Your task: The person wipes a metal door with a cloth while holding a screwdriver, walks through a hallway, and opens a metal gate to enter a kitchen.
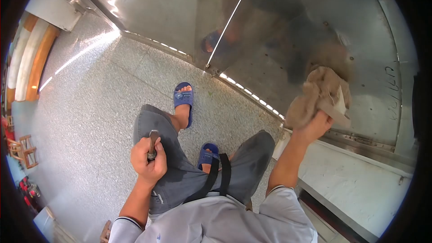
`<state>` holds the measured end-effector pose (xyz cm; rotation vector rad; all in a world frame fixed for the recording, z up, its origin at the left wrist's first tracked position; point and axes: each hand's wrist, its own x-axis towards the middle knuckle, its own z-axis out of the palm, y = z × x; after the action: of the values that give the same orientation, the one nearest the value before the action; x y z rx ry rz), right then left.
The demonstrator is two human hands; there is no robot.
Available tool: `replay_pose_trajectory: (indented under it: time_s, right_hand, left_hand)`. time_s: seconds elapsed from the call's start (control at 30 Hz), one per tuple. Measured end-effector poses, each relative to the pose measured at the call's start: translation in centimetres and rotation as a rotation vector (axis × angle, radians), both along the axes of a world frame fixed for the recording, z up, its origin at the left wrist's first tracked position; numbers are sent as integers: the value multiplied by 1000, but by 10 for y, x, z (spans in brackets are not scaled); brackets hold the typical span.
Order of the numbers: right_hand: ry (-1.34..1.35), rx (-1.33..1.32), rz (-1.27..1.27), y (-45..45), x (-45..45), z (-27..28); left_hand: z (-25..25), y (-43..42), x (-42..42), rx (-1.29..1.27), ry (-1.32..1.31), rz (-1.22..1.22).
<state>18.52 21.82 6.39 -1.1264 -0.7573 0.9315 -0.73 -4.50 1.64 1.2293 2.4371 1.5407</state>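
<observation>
My left hand (148, 161) is closed around a small tool (153, 145) with a flat metal tip, held above my left thigh. My right hand (315, 128) reaches out to the right and grips a brown cloth (318, 91). The cloth is bunched up against the shiny metal panel (369, 76), near its lower edge. Something pale and flat (343, 105) shows beside the cloth at my right fingers; what it is cannot be made out. Dark handwritten marks stand on the panel to the right of the cloth.
A second metal panel (162, 4) adjoins at the upper left. Below the right panel runs a white ledge (346, 175). Speckled floor (90, 121) lies under my blue sandals (183, 96). Orange and white curved shapes (33, 58) and a small wooden chair (24, 150) are at the far left.
</observation>
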Motion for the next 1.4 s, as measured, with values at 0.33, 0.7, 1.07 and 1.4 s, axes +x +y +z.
replay_pose_trajectory:
  time_s: [0.33, 0.7, 1.07, 1.4]
  right_hand:
    - [-797, 544, 374, 10, -91, -100]
    - [-1307, -195, 870, -2, -60, -312]
    - [-713, -551, 1058, 30, -83, -296]
    - [-864, 877, 602, 30, -84, 68]
  left_hand:
    - [0, -3, -2, -24, 15, -25]
    - [4, -11, -5, -77, 137, -114]
    - [-1, -12, -2, -6, 81, 12]
    - [6, 8, 2, 104, 64, -79]
